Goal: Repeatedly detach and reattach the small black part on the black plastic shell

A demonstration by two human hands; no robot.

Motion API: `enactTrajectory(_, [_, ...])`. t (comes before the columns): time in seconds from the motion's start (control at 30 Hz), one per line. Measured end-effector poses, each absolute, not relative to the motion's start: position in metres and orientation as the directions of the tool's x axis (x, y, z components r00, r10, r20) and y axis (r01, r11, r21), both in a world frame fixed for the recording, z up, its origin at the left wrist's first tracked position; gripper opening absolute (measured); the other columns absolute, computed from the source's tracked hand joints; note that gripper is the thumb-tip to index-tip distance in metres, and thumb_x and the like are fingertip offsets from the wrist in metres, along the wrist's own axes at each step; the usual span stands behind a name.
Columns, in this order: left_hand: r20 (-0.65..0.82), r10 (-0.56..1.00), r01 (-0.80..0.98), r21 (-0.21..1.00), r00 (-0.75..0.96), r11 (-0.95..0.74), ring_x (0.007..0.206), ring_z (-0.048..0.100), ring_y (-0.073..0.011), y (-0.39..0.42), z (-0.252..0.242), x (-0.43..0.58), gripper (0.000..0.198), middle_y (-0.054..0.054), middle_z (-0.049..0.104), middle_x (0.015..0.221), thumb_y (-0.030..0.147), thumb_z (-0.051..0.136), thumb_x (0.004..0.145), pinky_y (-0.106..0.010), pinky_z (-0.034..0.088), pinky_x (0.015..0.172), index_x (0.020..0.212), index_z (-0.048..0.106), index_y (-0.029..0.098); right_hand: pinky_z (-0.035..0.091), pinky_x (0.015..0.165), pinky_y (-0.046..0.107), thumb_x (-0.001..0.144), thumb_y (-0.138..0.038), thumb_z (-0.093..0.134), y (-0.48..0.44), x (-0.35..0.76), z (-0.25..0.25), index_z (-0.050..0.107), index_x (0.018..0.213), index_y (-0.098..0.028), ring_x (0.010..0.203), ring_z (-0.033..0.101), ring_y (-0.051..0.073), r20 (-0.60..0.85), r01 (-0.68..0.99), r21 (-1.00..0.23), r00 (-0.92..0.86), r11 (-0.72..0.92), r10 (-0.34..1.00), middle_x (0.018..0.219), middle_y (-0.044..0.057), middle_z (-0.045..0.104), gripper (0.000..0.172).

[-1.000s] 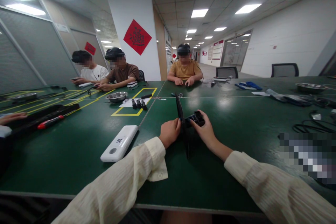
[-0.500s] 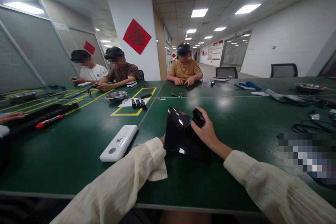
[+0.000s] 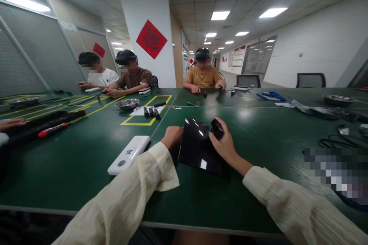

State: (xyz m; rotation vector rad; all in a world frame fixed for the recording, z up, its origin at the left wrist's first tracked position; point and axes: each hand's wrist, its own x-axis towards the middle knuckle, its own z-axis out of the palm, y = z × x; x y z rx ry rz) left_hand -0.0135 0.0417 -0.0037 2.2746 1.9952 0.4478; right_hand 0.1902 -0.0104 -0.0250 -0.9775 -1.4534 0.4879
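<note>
A glossy black panel (image 3: pixel 195 145) stands tilted over the green table, light glinting on its face. My right hand (image 3: pixel 227 145) is closed round a black block-shaped part (image 3: pixel 217 129) at the panel's upper right; whether the two are joined I cannot tell. At the panel's left edge is my left hand (image 3: pixel 173 136), its fingers hidden behind the panel. A white power bank marked 26 (image 3: pixel 129 155) lies to the left of my left forearm.
Several small black parts (image 3: pixel 151 113) lie on white paper within yellow tape, near a metal bowl (image 3: pixel 127 104). A red-and-black tool (image 3: pixel 52 130) lies at left. Cables (image 3: pixel 339 141) are at right. Co-workers sit across the table; another person's hand (image 3: pixel 13 123) shows at far left.
My left hand has come out from behind the panel toward the left and now shows partly. My right hand keeps its hold. The co-worker opposite has moved their hands apart.
</note>
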Motion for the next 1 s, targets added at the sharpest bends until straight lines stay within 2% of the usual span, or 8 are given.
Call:
enactTrajectory(0.2, [0.226, 0.973, 0.999, 0.044, -0.034, 0.025, 0.092, 0.062, -0.0368, 0.048, 0.006, -0.044, 0.026, -0.025, 0.065, 0.090, 0.018, 0.041, 0.082, -0.044, 0.047, 0.074, 0.089, 0.063, 0.006, 0.045, 0.086, 0.039, 0.072, -0.027, 0.054, 0.003, 0.187, -0.023, 0.043, 0.127, -0.019, 0.094, 0.058, 0.022, 0.611, 0.418, -0.726, 0.028, 0.546, 0.791, 0.106, 0.008, 0.061, 0.057])
enactTrajectory(0.33, [0.294, 0.955, 0.998, -0.029, -0.036, 0.047, 0.089, 0.064, -0.0343, 0.046, -0.002, -0.038, 0.030, -0.022, 0.065, 0.088, 0.022, 0.033, 0.086, -0.041, 0.048, 0.069, 0.100, 0.056, 0.007, 0.046, 0.081, 0.038, 0.075, -0.032, 0.053, 0.002, 0.179, -0.021, 0.038, 0.133, -0.022, 0.095, 0.059, 0.023, 0.538, 0.640, -0.556, -0.208, 0.530, 0.817, 0.119, 0.009, 0.057, 0.061])
enactTrajectory(0.47, [0.305, 0.952, 1.000, -0.021, -0.011, 0.019, 0.085, 0.065, -0.0337, 0.046, -0.009, -0.031, 0.028, -0.019, 0.066, 0.085, 0.023, 0.031, 0.087, -0.039, 0.047, 0.067, 0.100, 0.052, 0.009, 0.047, 0.073, 0.039, 0.076, -0.043, 0.054, -0.015, 0.179, -0.019, 0.029, 0.139, -0.020, 0.088, 0.059, 0.026, 0.559, 0.799, -0.403, -0.171, 0.446, 0.812, 0.121, 0.013, 0.052, 0.071])
enactTrajectory(0.6, [0.308, 0.951, 0.996, 0.090, -0.028, 0.000, 0.084, 0.065, -0.0304, 0.046, -0.012, -0.025, 0.028, -0.017, 0.066, 0.086, 0.028, 0.030, 0.090, -0.037, 0.045, 0.068, 0.106, 0.047, 0.013, 0.046, 0.072, 0.034, 0.081, -0.041, 0.049, -0.037, 0.177, -0.014, 0.046, 0.127, -0.020, 0.086, 0.057, 0.023, 0.668, 0.726, -0.154, -0.423, 0.670, 0.613, 0.106, 0.012, 0.056, 0.051])
enactTrajectory(0.7, [0.337, 0.941, 0.964, 0.255, -0.018, -0.072, 0.082, 0.065, -0.0251, 0.045, -0.010, -0.021, 0.025, -0.011, 0.067, 0.084, 0.034, 0.033, 0.090, -0.032, 0.043, 0.069, 0.105, 0.045, 0.018, 0.045, 0.070, 0.031, 0.084, -0.037, 0.045, -0.052, 0.165, -0.011, 0.055, 0.118, -0.022, 0.084, 0.056, 0.020, 0.576, 0.541, 0.015, -0.692, 0.841, 0.435, 0.102, 0.010, 0.058, 0.039])
enactTrajectory(0.8, [0.369, 0.927, 0.883, 0.456, -0.074, -0.111, 0.073, 0.064, -0.0199, 0.044, -0.008, -0.017, 0.020, -0.003, 0.065, 0.069, 0.034, 0.033, 0.091, -0.028, 0.040, 0.064, 0.101, 0.044, 0.020, 0.042, 0.087, 0.035, 0.083, -0.038, 0.047, -0.058, 0.150, -0.012, 0.057, 0.116, -0.020, 0.103, 0.053, 0.022, 0.464, 0.430, 0.011, -0.802, 0.903, 0.376, 0.111, 0.010, 0.058, 0.038])
enactTrajectory(0.87, [0.389, 0.917, 0.812, 0.561, -0.089, -0.159, 0.064, 0.062, -0.0173, 0.045, -0.010, -0.015, 0.018, 0.001, 0.061, 0.060, 0.033, 0.033, 0.092, -0.025, 0.038, 0.060, 0.099, 0.044, 0.021, 0.030, 0.102, 0.040, 0.083, -0.043, 0.048, -0.058, 0.145, -0.015, 0.056, 0.119, -0.020, 0.119, 0.044, 0.023, 0.419, 0.423, -0.027, -0.818, 0.906, 0.395, 0.121, 0.010, 0.055, 0.043])
enactTrajectory(1.0, [0.445, 0.893, 0.699, 0.661, -0.071, -0.274, 0.053, 0.057, -0.0137, 0.049, -0.019, -0.013, 0.017, 0.006, 0.054, 0.053, 0.035, 0.035, 0.090, -0.023, 0.035, 0.055, 0.095, 0.044, 0.021, 0.015, 0.109, 0.044, 0.084, -0.051, 0.043, -0.054, 0.142, -0.017, 0.051, 0.126, -0.024, 0.130, 0.034, 0.022, 0.320, 0.476, -0.099, -0.817, 0.874, 0.480, 0.134, 0.008, 0.048, 0.050])
